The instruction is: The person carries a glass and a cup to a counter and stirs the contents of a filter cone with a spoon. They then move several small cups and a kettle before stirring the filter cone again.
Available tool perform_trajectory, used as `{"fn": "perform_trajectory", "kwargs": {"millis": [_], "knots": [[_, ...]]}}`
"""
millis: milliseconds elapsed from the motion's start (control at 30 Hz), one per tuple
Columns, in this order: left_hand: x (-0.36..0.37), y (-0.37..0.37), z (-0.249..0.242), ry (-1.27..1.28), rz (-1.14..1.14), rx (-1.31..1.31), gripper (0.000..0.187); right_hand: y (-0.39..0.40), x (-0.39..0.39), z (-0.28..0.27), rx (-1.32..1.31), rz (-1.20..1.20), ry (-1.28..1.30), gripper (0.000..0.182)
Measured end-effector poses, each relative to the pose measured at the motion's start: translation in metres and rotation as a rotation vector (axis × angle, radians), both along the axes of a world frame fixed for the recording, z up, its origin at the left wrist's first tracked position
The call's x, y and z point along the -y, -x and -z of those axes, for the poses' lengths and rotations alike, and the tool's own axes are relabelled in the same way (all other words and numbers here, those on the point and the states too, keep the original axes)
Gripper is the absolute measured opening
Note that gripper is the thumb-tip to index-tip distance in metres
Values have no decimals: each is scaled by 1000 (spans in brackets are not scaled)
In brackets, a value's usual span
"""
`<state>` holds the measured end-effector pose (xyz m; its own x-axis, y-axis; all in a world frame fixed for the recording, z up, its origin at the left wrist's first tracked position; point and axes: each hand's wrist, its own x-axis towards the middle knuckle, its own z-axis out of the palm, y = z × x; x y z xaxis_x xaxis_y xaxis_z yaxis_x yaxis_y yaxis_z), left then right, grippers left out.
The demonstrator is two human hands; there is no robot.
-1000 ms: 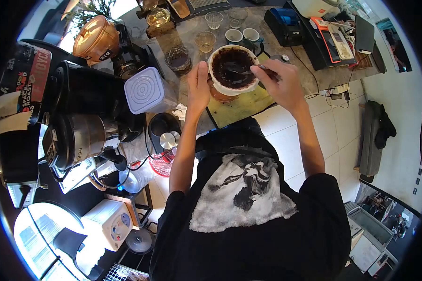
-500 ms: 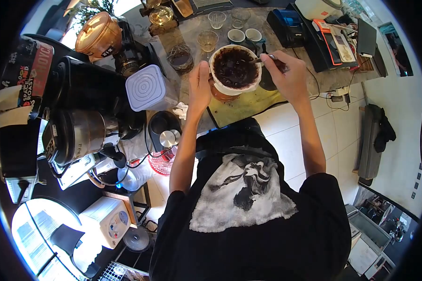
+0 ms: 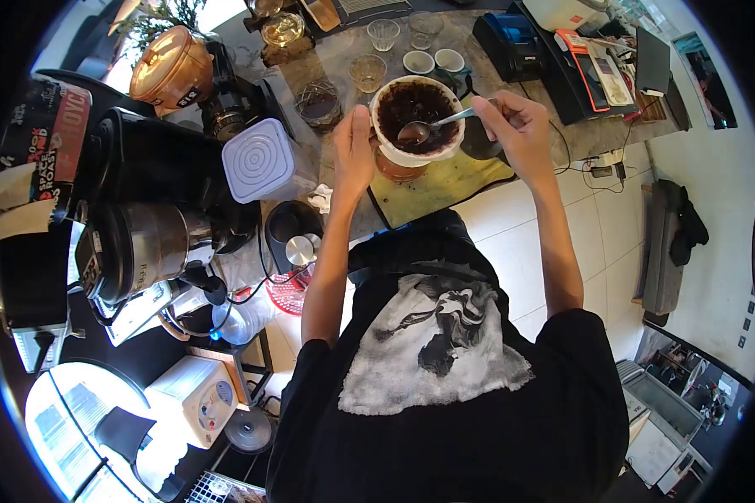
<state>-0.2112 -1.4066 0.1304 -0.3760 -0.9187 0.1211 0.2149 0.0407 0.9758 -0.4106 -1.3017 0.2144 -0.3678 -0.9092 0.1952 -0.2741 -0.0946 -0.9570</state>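
Note:
A white coffee dripper (image 3: 418, 158) full of dark wet coffee grounds (image 3: 411, 102) is in front of me, above an orange-brown base (image 3: 401, 170). My left hand (image 3: 354, 155) is closed against its left side, thumb up, with the other fingers partly hidden behind it. Between the thumb and fingers of my right hand (image 3: 516, 130) is the handle of a metal spoon (image 3: 446, 121). The spoon's bowl lies inside the dripper, over the grounds. Beneath is a yellow-green mat (image 3: 428, 199) with dark specks.
Behind the dripper stand a glass (image 3: 367, 72), two small white cups (image 3: 419, 62) and a dark-filled glass vessel (image 3: 318, 104). A lidded plastic container (image 3: 264, 159) and a grinder-like machine (image 3: 155, 247) are at left. A blue-black printer (image 3: 512, 42) sits back right.
My right hand has raised the spoon, so its bowl, buried in the grounds before, now shows above them. The left hand stays on the dripper's side.

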Motion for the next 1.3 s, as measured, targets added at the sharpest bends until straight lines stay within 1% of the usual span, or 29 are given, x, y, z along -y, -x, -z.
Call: {"fn": "perform_trajectory", "kwargs": {"millis": [67, 133, 167, 233, 267, 333, 433, 533, 567, 633, 767, 833, 867, 933, 967, 1033, 1067, 1133, 1167, 1233, 1300], "knots": [[1, -1, 3, 6, 0, 14, 43, -3, -3, -3, -41, -9, -7, 27], [3, -3, 8, 12, 25, 15, 43, -11, -5, -6, -180, 5, -26, 25], [2, -3, 7, 11, 25, 16, 43, -14, -5, -7, -179, 5, -27, 25], [0, -2, 5, -6, 5, -4, 42, -18, -5, -8, -419, 17, 44, 25], [-1, -3, 4, -5, 5, -4, 42, -18, -4, -7, -419, 17, 44, 25], [-2, -5, 3, 35, 28, 12, 42, -17, -3, -3, -534, -7, 3, 25], [-2, -3, 6, 17, 16, 20, 41, -17, 2, 4, -559, 39, 81, 25], [-10, 2, -8, -41, -12, -31, 41, -16, 2, 0, -598, 88, 50, 24], [-6, 1, -2, -40, -13, -31, 41, -14, 2, -1, -598, 87, 52, 24], [3, -3, 16, 91, 11, 60, 41, -12, 2, -2, -584, 135, 127, 24], [-4, -2, 3, -8, 18, 8, 41, -13, 2, -9, -535, 192, 164, 24], [-5, -2, 2, 12, 1, 14, 41, -12, 3, -7, -478, 175, 67, 25], [-4, -2, 2, 13, 1, 14, 41, -11, 5, -1, -478, 176, 68, 25], [-3, -3, 7, 52, 2, 43, 41, -4, 8, 20, -334, 150, -59, 29], [-1, -3, 9, 52, 4, 43, 41, -1, 9, 25, -335, 152, -59, 29], [1, -4, 15, 63, 11, 41, 41, 5, 12, 32, -25, 88, -53, 34], [-1, -4, 9, 61, 12, 42, 41, 6, 12, 31, -24, 89, -55, 34], [-7, -4, -2, -32, 19, -16, 42, 9, 10, 26, 134, 90, -56, 33], [-6, -5, 0, -33, 19, -14, 42, 9, 9, 23, 136, 90, -57, 33], [-3, -4, 4, 1, 28, -5, 42, 9, 7, 15, 200, 15, -16, 30], [-2, -4, 3, -2, 31, 6, 42, 5, 5, 7, 156, 12, 14, 29]]}}
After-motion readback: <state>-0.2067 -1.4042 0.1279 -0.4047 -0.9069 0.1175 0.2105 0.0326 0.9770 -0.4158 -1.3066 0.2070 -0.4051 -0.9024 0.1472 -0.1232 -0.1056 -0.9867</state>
